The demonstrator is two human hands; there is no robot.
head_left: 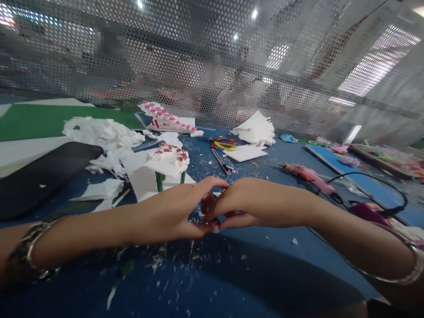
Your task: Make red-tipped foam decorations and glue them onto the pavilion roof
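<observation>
A small dark-red and white piece is pinched between the fingertips of my two hands, low over the blue table. From the left comes my left hand, its thumb and fingers closed on the piece. Opposite it, my right hand also has bent fingers closed at the same spot. Fingers cover most of the piece, so its exact kind cannot be made out. Just behind my left hand, a white foam-like block with dark-red bits on top stands on green legs.
White scraps and a black phone-like slab lie left. A utility knife, yellow-and-red-handled pliers and white sheets are behind. A pink corded glue gun lies right. Perforated metal closes the back.
</observation>
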